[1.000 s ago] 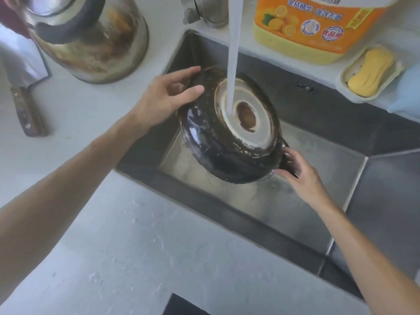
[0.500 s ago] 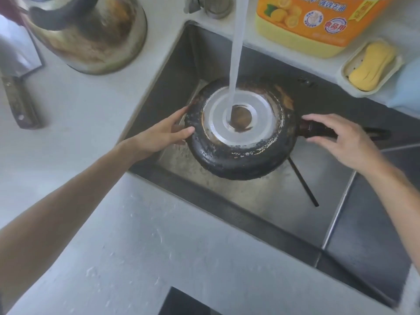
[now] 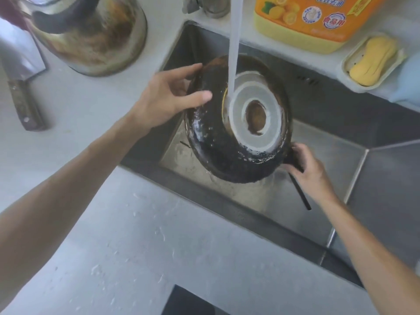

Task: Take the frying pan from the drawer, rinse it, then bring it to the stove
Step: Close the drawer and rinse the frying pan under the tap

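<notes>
The black frying pan [image 3: 218, 155] is held bottom-up and tilted over the steel sink [image 3: 322, 169]. Its underside shows a silver ring with a brown centre. A stream of tap water [image 3: 233, 46] falls onto that ring. My left hand [image 3: 166, 98] holds the pan's far left rim, thumb on the wet outer wall and fingers over the edge. My right hand [image 3: 311, 171] grips the dark handle at the pan's lower right; most of the handle is hidden under the hand.
A steel kettle [image 3: 91, 37] and a cleaver [image 3: 20, 87] sit on the left counter. An orange detergent jug [image 3: 318, 21] and a yellow soap in its dish [image 3: 372, 60] stand behind the sink. A thin black stick [image 3: 300, 194] lies in the basin. The black stove edge [image 3: 188, 301] shows below.
The pan has swung from lying flat with its handle to the right into a tilt, handle toward me. My right hand came down with it and now grips the handle; my left hand rose along the rim.
</notes>
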Motion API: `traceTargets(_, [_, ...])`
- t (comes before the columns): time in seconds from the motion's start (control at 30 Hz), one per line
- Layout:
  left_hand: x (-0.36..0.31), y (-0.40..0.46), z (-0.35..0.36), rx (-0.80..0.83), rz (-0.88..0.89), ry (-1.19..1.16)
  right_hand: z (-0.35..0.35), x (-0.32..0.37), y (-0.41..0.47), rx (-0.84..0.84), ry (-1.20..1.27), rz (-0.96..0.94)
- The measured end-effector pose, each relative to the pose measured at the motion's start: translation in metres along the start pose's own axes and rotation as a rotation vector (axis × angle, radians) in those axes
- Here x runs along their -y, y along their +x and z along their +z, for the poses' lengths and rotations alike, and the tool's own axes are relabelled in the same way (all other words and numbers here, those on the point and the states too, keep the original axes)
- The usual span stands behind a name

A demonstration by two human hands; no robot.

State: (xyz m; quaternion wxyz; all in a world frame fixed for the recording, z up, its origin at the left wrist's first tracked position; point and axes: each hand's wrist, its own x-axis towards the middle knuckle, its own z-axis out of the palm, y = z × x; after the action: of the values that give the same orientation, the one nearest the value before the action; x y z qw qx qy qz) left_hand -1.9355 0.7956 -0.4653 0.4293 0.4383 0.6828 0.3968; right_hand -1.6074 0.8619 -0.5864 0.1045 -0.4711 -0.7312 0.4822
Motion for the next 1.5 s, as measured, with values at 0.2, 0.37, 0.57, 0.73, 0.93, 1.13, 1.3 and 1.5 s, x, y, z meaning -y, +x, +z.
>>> traceTargets(0.2, [0.004,0.01,-0.002,-0.107,-0.197,0.111,-0.002,0.002,0.008,0.154,0.005,0.006])
traceTargets(0.37, [0.047,-0.008,-0.006,0.156,-0.285,0.005,-0.06,0.022,0.036,0.136,-0.216,-0.098])
traceTargets(0.57, [0.071,-0.025,0.01,0.354,-0.284,-0.085,-0.101,0.05,0.045,0.078,-0.527,-0.309])
traceTargets(0.73, [0.07,-0.025,0.008,0.295,-0.204,0.004,-0.089,0.038,0.032,-0.071,-0.563,-0.336])
traceTargets(0.93, [0.043,-0.021,-0.007,0.165,-0.117,0.047,-0.039,0.007,0.009,-0.148,-0.289,-0.157])
traceTargets(1.13, [-0.013,-0.008,0.001,0.006,-0.069,0.083,0.009,-0.001,-0.001,0.153,0.0,0.032])
traceTargets(1.3, [0.01,-0.001,-0.014,-0.063,-0.295,0.137,-0.009,0.008,0.017,0.243,-0.012,0.034])
traceTargets(1.5, [0.066,-0.034,-0.013,0.118,-0.342,-0.144,-0.057,0.041,0.044,0.156,-0.183,-0.131])
